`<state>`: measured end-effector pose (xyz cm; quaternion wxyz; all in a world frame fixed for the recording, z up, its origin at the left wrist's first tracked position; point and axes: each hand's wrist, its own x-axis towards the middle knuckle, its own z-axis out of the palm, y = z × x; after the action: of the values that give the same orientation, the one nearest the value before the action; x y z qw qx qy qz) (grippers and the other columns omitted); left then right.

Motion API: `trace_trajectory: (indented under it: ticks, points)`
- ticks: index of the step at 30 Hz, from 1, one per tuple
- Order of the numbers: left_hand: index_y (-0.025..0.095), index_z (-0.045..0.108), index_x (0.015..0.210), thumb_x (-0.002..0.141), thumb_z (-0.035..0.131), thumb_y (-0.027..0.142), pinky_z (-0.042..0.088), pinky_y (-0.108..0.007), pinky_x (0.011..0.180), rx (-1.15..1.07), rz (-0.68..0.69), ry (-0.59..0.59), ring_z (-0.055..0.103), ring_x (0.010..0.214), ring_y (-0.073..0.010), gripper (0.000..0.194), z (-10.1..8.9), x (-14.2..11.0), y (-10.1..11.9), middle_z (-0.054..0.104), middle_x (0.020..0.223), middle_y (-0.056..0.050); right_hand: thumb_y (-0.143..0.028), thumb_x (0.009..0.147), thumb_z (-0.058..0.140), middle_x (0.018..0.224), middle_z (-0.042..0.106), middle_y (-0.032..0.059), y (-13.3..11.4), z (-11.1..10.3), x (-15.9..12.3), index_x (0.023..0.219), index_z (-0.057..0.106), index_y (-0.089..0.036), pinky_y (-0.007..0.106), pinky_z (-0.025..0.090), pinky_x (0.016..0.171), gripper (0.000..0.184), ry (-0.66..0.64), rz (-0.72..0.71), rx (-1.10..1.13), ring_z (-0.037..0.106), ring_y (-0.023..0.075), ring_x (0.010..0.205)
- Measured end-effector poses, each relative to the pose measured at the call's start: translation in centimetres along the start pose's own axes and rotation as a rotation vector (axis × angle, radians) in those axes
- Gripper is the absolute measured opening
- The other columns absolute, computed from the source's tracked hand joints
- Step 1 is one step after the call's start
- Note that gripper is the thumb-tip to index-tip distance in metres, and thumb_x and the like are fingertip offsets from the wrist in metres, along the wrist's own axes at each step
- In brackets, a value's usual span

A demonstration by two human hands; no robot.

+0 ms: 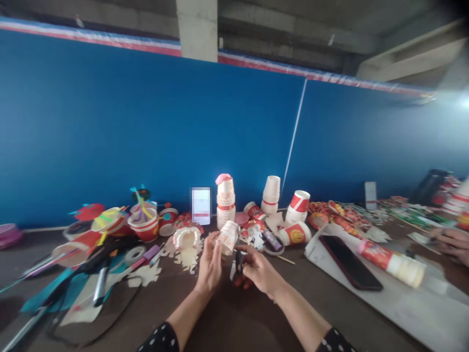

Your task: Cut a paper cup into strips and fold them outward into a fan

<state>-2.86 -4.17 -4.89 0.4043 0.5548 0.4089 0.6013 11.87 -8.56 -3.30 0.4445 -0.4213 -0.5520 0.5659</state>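
My left hand is closed around a white paper cup with red print, held tilted above the dark table. In my right hand is a pair of dark-handled scissors, its upper part beside the cup's right side. Whether the blades touch the paper I cannot tell. Just behind the held cup stands a tall stack of paper cups with something pink on top. Left of my hands lies a cut paper cup with a fringed edge, among pale paper scraps.
Red paper cups holding coloured pieces, a tape roll and a marker crowd the left. At right, a black phone lies on a white board. Another person's hand shows at the far right. A blue partition stands behind.
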Motion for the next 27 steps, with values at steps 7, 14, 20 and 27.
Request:
trace_trajectory:
  ticks: [7,14,20,27]
  points:
    - [0.019,0.047,0.107,0.075,0.054,0.050,0.050,-0.028,0.057,-0.112,-0.008,-0.029,0.058,0.075,-0.0191,0.045,-0.2,0.1,0.5,0.056,0.102,-0.010,-0.030,0.072,0.061,0.083,0.063,0.0005,0.8,-0.3,0.2,0.115,0.046,-0.023,0.018,0.044,0.044,0.047,-0.002,-0.050,0.017,0.063,0.0121,0.057]
    - [0.019,0.047,0.104,0.078,0.049,0.052,0.049,-0.028,0.058,-0.149,-0.018,-0.043,0.056,0.071,-0.0168,0.042,-0.1,0.2,-0.1,0.055,0.095,-0.006,-0.033,0.069,0.065,0.079,0.059,-0.0019,0.9,-0.5,-0.3,0.112,0.047,-0.023,0.021,0.047,0.047,0.047,-0.023,-0.080,0.038,0.063,0.0125,0.057]
    - [0.018,0.042,0.108,0.078,0.052,0.046,0.049,-0.030,0.063,-0.207,-0.018,-0.098,0.058,0.078,-0.0183,0.043,0.2,-0.1,0.0,0.057,0.096,-0.007,-0.042,0.068,0.068,0.081,0.057,-0.0010,0.9,-0.7,-0.6,0.111,0.047,-0.022,0.025,0.049,0.052,0.051,-0.047,-0.108,0.072,0.062,0.0128,0.059]
    - [0.015,0.042,0.121,0.072,0.060,0.041,0.047,-0.034,0.078,-0.256,-0.095,-0.162,0.059,0.088,-0.0224,0.058,0.5,-0.4,0.5,0.062,0.098,-0.008,-0.042,0.073,0.065,0.089,0.058,0.0025,1.0,-1.3,-0.8,0.114,0.044,-0.023,0.029,0.050,0.058,0.049,-0.049,-0.135,0.077,0.061,0.0136,0.064]
